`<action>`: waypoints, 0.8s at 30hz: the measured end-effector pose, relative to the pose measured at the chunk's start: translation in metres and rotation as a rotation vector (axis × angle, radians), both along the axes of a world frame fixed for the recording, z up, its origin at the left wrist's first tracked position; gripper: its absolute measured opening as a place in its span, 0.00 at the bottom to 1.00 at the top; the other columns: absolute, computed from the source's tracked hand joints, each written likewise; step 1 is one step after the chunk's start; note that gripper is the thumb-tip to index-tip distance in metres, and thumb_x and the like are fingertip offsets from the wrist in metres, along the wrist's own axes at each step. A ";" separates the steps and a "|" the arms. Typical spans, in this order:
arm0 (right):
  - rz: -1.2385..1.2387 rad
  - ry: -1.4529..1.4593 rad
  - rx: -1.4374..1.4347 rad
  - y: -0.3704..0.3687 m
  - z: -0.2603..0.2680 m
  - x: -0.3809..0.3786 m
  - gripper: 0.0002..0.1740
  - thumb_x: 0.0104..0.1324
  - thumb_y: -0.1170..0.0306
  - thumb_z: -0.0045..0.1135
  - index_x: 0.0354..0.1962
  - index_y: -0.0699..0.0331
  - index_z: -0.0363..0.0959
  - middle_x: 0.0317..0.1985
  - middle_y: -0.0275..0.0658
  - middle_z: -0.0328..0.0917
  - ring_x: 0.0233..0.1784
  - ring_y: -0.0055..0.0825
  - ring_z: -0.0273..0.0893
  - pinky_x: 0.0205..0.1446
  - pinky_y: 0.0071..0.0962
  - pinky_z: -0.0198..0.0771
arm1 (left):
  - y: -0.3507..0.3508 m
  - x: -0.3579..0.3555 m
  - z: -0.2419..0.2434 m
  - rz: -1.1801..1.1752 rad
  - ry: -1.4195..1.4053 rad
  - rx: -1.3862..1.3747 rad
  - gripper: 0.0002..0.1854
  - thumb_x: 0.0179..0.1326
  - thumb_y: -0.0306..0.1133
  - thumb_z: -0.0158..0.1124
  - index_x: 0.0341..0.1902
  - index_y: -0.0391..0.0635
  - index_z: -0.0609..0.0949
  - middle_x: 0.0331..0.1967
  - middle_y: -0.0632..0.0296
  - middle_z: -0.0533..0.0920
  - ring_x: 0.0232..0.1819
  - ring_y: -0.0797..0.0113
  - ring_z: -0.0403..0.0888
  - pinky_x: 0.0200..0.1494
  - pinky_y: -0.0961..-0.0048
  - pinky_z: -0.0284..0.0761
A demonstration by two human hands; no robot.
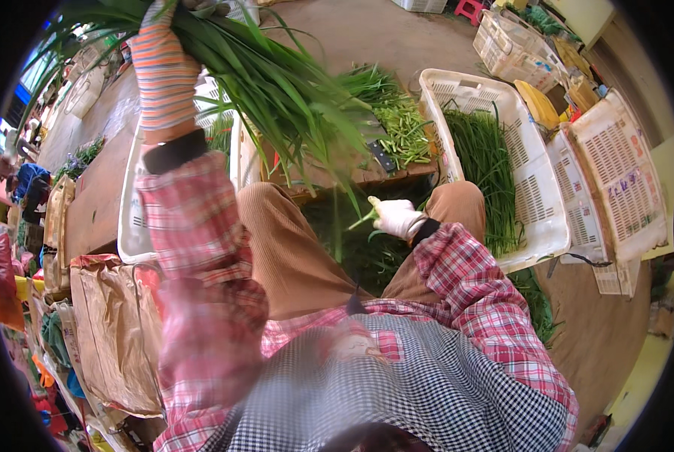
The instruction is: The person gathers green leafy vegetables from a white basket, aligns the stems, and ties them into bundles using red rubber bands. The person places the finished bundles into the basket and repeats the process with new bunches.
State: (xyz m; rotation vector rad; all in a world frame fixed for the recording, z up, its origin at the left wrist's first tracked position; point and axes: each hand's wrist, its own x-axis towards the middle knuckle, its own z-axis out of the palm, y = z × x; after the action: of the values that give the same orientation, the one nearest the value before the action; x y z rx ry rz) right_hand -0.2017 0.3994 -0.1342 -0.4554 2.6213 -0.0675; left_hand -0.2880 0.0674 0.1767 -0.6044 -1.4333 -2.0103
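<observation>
High at the upper left, my left hand [160,42], in a striped glove, grips a large bunch of long green leafy stalks [257,73]. Its fingers are partly covered by leaves. The bunch hangs over a low wooden board [365,174], and its lower ends are blurred. Above my right knee, my right hand [400,218], in a whitish glove, is closed on a small green stem piece [362,220]. On the board lie cut pale-green stem pieces [407,133] and a knife's black riveted handle [382,156]. Loose greens [371,254] lie in shadow between my knees.
At right, a white plastic crate [540,192] holds upright green stalks [475,169]. Another white crate [130,209] stands left of my knees. Upended crates [614,175] lean farther right. A brown sack-like sheet [108,333] is at lower left. A person in blue [31,181] is at far left.
</observation>
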 end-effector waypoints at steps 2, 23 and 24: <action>-0.071 -0.105 -0.035 -0.012 0.107 0.010 0.41 0.55 0.51 0.65 0.64 0.56 0.65 0.56 0.54 0.73 0.60 0.51 0.73 0.61 0.46 0.70 | -0.004 0.019 0.016 -0.033 -0.005 -0.010 0.13 0.69 0.40 0.56 0.46 0.42 0.78 0.28 0.66 0.77 0.30 0.70 0.76 0.34 0.72 0.76; -0.255 -1.601 -2.072 0.000 0.074 0.010 0.26 0.78 0.59 0.38 0.69 0.59 0.57 0.71 0.43 0.59 0.72 0.36 0.60 0.73 0.34 0.62 | 0.004 0.025 -0.026 -0.749 -0.059 0.479 0.12 0.66 0.36 0.58 0.46 0.41 0.78 0.26 0.72 0.73 0.28 0.75 0.70 0.40 0.72 0.70; -0.211 -1.640 -2.121 -0.002 0.073 0.028 0.26 0.78 0.59 0.38 0.69 0.58 0.57 0.71 0.44 0.59 0.73 0.37 0.59 0.73 0.34 0.62 | -0.004 0.027 -0.033 -0.753 -0.050 0.493 0.13 0.66 0.36 0.58 0.47 0.40 0.77 0.26 0.73 0.72 0.28 0.75 0.69 0.40 0.72 0.69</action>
State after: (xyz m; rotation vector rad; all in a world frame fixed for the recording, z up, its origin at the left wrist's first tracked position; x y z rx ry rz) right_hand -0.1738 0.3969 -0.0616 -0.3211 0.1621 -2.0812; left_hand -0.2609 0.0633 0.1434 -0.9597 -0.7060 -2.8378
